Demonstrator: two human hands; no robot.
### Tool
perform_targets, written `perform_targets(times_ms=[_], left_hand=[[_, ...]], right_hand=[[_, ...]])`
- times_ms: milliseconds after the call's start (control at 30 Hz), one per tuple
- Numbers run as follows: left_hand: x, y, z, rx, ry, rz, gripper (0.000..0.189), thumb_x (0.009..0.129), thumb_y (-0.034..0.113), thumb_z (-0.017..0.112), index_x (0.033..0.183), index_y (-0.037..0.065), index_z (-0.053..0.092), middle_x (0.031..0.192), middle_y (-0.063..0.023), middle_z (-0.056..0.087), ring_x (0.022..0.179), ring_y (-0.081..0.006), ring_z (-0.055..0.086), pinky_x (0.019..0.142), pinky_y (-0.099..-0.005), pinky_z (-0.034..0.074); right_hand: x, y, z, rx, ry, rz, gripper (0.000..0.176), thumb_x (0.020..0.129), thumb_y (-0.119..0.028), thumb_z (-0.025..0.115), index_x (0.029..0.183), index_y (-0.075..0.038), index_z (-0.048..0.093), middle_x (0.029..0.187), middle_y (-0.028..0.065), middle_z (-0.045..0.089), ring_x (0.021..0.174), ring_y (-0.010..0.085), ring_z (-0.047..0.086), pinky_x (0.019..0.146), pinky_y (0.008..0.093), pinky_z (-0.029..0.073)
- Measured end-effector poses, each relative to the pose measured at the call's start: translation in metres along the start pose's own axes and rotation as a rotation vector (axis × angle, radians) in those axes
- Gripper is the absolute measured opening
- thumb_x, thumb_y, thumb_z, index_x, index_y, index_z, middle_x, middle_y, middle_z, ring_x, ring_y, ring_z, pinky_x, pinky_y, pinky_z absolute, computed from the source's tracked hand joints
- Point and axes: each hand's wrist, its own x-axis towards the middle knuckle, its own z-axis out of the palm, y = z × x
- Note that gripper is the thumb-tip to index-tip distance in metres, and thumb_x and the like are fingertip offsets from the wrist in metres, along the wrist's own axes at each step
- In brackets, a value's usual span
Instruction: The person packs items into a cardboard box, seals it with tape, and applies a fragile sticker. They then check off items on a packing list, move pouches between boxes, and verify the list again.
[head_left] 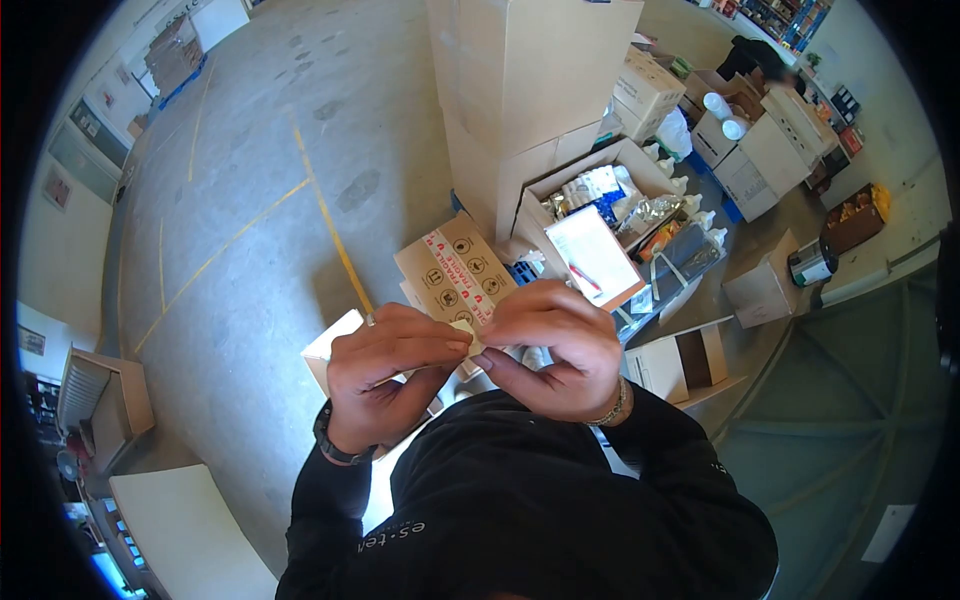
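While both hands met in front of the chest, the white piece (466, 338) sat pinched between their fingertips, at the centre of the view and just above the black garment (520, 500) on the torso. What the piece was could not be determined; only a small pale edge showed between the fingers.

The left hand (385, 365) was curled nearly closed, thumb and forefinger gripping the left end of the white piece. The right hand (555, 350) was likewise curled, its fingertips clamped on the right end and touching those of the left hand. A dark wristband (335, 448) sat on the left wrist and a bracelet (612, 405) on the right.

Directly behind the hands stood a small cardboard box (450, 265) sealed with red-printed tape, tilted. A flat white carton (328, 348) projected from beneath the left hand. Beyond the right hand, an open carton (640, 160) held mixed packaged goods, with a white pad (595, 255) lying across its near rim. A tall stack of cartons (530, 80) rose behind it. A small open box (685, 360) lay near the right elbow. The concrete floor (250, 150) carried yellow lines (325, 210).
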Motion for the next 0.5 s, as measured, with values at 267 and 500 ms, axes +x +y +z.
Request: perform_targets(times_ms=[267,500], left_hand=[[0.012,0.014,-0.01,0.158,-0.112,0.169,0.027,0.069,-0.006,0.078,0.091,0.009,0.075,0.091,-0.0048,0.075,0.078,-0.0174,0.069,0.072,-0.0286,0.052],[0.012,0.02,-0.012,0.203,-0.166,0.187,0.037,0.059,-0.004,0.079,0.093,0.012,0.076,0.094,-0.002,0.075,0.08,-0.017,0.066,0.073,-0.0294,0.051]], right_hand=[[-0.001,0.0,-0.013,-0.049,-0.065,-0.248,0.041,0.07,0.005,0.083,0.088,-0.01,0.05,0.085,0.0094,0.068,0.077,0.022,0.069,0.064,0.0319,0.054],[-0.009,0.001,-0.005,-0.016,-0.114,-0.284,0.033,0.068,0.01,0.075,0.086,-0.006,0.054,0.09,0.0106,0.063,0.077,0.0274,0.064,0.065,0.0341,0.052]])
